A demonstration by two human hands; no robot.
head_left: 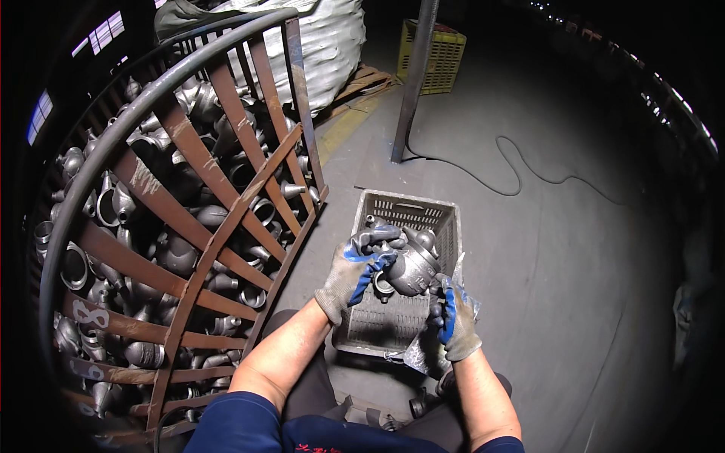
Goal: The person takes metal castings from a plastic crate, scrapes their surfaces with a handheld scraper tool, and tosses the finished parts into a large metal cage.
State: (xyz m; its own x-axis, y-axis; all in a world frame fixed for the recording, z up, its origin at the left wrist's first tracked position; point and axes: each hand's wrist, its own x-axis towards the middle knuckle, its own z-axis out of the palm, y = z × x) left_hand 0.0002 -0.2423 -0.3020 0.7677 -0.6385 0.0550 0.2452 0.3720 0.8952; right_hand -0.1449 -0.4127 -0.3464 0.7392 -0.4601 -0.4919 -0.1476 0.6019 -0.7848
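A grey metal casting (pixel 414 269), rounded with stubby spouts, is held over a grey slotted plastic crate (pixel 389 315). My left hand (pixel 353 275), in a grey and blue work glove, is closed on the casting's left side. My right hand (pixel 458 321), gloved alike, has its fingers curled at the casting's lower right edge. Around the right hand shows a pale, shiny, plastic-like sheet (pixel 427 355); whether the hand grips it too cannot be made out. Other small metal parts beneath the casting are partly hidden by it.
A rusty barred metal cage (pixel 198 302) full of grey castings (pixel 75 266) stands at my left. Behind it are a large white sack (pixel 328 57) and a wooden pallet (pixel 366 81). A metal post (pixel 411 98), a yellow crate (pixel 439 59) and a black cable (pixel 507 189) lie beyond.
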